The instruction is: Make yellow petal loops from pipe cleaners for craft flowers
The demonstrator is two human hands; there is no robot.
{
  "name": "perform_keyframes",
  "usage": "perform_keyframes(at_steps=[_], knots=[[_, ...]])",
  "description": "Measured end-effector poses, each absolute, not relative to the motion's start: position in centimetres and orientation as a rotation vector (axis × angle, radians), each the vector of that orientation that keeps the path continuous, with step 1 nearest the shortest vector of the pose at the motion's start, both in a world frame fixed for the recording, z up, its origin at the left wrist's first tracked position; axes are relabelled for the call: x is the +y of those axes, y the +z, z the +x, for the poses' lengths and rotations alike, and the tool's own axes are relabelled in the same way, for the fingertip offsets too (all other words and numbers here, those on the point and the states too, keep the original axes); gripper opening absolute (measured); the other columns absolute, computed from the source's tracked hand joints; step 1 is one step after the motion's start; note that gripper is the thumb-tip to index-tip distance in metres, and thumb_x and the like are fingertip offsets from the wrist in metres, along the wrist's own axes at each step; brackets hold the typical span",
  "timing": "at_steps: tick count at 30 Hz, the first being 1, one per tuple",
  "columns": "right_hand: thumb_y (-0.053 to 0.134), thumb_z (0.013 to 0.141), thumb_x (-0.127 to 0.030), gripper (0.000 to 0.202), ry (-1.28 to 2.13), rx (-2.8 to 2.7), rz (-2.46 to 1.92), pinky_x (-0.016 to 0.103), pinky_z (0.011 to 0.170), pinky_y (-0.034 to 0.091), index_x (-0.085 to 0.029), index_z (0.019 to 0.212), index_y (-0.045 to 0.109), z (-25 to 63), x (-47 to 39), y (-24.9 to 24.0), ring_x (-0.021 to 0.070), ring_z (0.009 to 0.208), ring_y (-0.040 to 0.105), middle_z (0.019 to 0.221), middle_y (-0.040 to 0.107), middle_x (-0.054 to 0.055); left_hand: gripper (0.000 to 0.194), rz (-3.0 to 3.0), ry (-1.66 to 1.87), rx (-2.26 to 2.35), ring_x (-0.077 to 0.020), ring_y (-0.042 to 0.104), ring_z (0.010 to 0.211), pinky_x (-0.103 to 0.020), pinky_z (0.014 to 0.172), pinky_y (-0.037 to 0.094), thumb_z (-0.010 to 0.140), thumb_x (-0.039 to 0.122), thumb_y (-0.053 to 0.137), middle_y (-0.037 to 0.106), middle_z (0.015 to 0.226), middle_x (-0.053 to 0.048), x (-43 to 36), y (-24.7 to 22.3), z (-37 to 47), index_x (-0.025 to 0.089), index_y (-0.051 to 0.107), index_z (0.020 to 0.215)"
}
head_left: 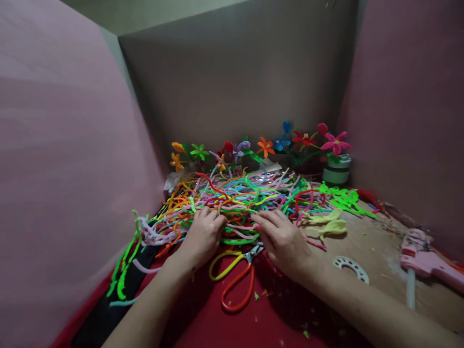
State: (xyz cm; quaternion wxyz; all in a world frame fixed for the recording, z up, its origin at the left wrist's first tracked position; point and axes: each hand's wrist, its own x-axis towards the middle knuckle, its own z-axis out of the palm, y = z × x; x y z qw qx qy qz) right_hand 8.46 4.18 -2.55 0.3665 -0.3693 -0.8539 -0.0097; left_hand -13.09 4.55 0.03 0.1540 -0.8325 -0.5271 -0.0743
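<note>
A large tangled heap of colourful pipe cleaners [239, 193] lies in front of me. My left hand [207, 231] is at its near side, fingers curled in a pinch around a pipe cleaner. To the right, my right hand [284, 238] has its fingers bent together at the end of a green pipe cleaner that runs between both hands. The fingertips are partly lost among the strands. Just below and between the hands rest scissors [237, 275] with one yellow and one red handle, their blades partly near my right hand.
Pipe-cleaner flowers, including a pink one [336, 143], stand at the back beside a green container [336, 170]. Green pieces [342, 199] and pale yellow leaves [331, 227] lie right. A white curved template [351, 268] and pink glue gun [416, 251] are nearer. Pink panels [65, 145] flank the workspace.
</note>
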Motion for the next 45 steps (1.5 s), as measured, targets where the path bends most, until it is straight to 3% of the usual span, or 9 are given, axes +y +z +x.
perform_keyframes(at_steps=[3, 5, 9, 18, 24, 30, 35, 45], knots=[[0.036, 0.085, -0.008, 0.052, -0.038, -2.244, -0.853, 0.040, 0.103, 0.034, -0.014, 0.137, 0.035, 7.7, 4.7, -2.8, 0.0218, 0.123, 0.037, 0.140, 0.040, 0.008, 0.019, -2.407, -0.222, -1.499, -0.0228, 0.044, 0.086, -0.039, 0.078, 0.037, 0.082, 0.014, 0.043, 0.061, 0.090, -0.007, 4.4, -0.1, -13.0, 0.019, 0.061, 0.087], [0.040, 0.084, -0.011, 0.057, 0.022, -2.300, -0.889, 0.040, 0.104, 0.033, -0.012, 0.140, 0.029, 7.0, 5.1, -3.6, 0.0228, 0.125, 0.033, 0.145, 0.031, 0.007, 0.019, -2.417, -0.230, -1.498, -0.0229, 0.045, 0.086, -0.039, 0.079, 0.037, 0.081, 0.014, 0.043, 0.061, 0.090, -0.007, 4.4, -0.1, -13.1, 0.019, 0.061, 0.085], [0.042, 0.084, -0.015, 0.052, 0.118, -2.458, -0.991, 0.046, 0.097, 0.038, -0.017, 0.136, 0.037, 6.5, 5.2, -4.9, 0.0255, 0.117, 0.041, 0.143, 0.036, 0.006, 0.019, -2.428, -0.252, -1.501, -0.0234, 0.045, 0.089, -0.040, 0.081, 0.036, 0.078, 0.012, 0.045, 0.062, 0.094, -0.007, 4.5, -0.2, -13.3, 0.018, 0.061, 0.085], [0.047, 0.083, -0.020, 0.048, 0.132, -2.473, -1.008, 0.046, 0.094, 0.039, -0.018, 0.131, 0.043, 6.8, 5.0, -5.1, 0.0284, 0.116, 0.042, 0.141, 0.038, 0.005, 0.027, -2.484, -0.533, -1.602, -0.0207, 0.050, 0.086, -0.037, 0.080, 0.039, 0.080, 0.011, 0.040, 0.065, 0.091, -0.005, 5.0, 0.5, -13.1, 0.020, 0.063, 0.092], [0.045, 0.086, -0.025, 0.044, 0.055, -2.466, -0.966, 0.043, 0.092, 0.040, -0.017, 0.129, 0.044, 7.1, 5.1, -5.2, 0.0270, 0.113, 0.044, 0.140, 0.040, 0.006, 0.024, -2.316, -0.847, -1.491, -0.0201, 0.056, 0.084, -0.034, 0.078, 0.042, 0.083, 0.023, 0.041, 0.064, 0.087, -0.005, 6.0, 1.9, -12.3, 0.018, 0.062, 0.093], [0.041, 0.087, -0.026, 0.042, -0.012, -2.451, -0.971, 0.041, 0.089, 0.042, -0.016, 0.128, 0.044, 7.2, 4.9, -5.3, 0.0262, 0.111, 0.045, 0.139, 0.041, 0.006, 0.025, -2.321, -0.675, -1.434, -0.0232, 0.054, 0.094, -0.038, 0.082, 0.041, 0.083, 0.027, 0.044, 0.063, 0.100, -0.008, 8.7, 1.9, -10.9, 0.019, 0.063, 0.097], [0.039, 0.088, -0.025, 0.038, -0.035, -2.449, -0.961, 0.041, 0.087, 0.043, -0.015, 0.124, 0.047, 7.3, 5.0, -5.4, 0.0260, 0.110, 0.045, 0.141, 0.039, 0.006, 0.024, -2.471, -0.450, -1.426, -0.0214, 0.054, 0.090, -0.038, 0.080, 0.039, 0.086, 0.027, 0.043, 0.064, 0.099, -0.006, 9.0, -0.2, -11.0, 0.023, 0.067, 0.092], [0.039, 0.088, -0.024, 0.037, -0.010, -2.445, -0.951, 0.042, 0.088, 0.042, -0.016, 0.123, 0.048, 7.1, 4.7, -5.7, 0.0261, 0.111, 0.043, 0.138, 0.042, 0.006, 0.024, -2.524, -0.521, -1.439, -0.0198, 0.053, 0.088, -0.036, 0.079, 0.041, 0.088, 0.027, 0.042, 0.061, 0.096, -0.007, 7.7, -1.5, -11.7, 0.020, 0.065, 0.093]])
